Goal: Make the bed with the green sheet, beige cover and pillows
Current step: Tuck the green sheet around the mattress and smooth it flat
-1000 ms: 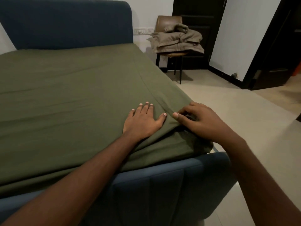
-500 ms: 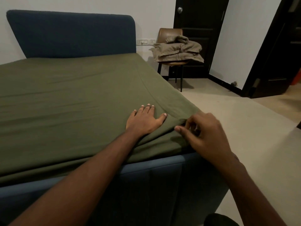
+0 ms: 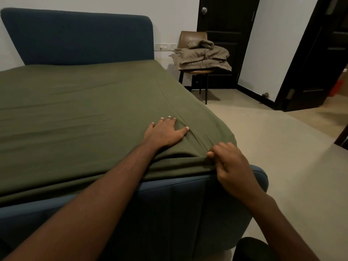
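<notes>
The green sheet (image 3: 79,113) lies spread over the mattress of a bed with a blue frame (image 3: 188,208) and blue headboard (image 3: 81,38). My left hand (image 3: 164,133) presses flat on the sheet near the foot-end right corner, fingers straight. My right hand (image 3: 228,166) pinches the sheet's edge at that corner, fingers curled, just above the frame's rim. The beige cover (image 3: 202,55) sits folded in a heap on a brown chair (image 3: 194,37) beside the bed's far right side. No pillows are in view.
A dark door (image 3: 226,44) stands behind the chair. A white wall panel and a second open dark door (image 3: 310,63) are at the right. Bare beige floor (image 3: 282,147) runs along the bed's right side. A wall socket strip (image 3: 165,47) is by the headboard.
My right hand has slid down from the top of the corner to the sheet's edge at the frame, fingers curling in. The left hand stays flat. The view has tilted up.
</notes>
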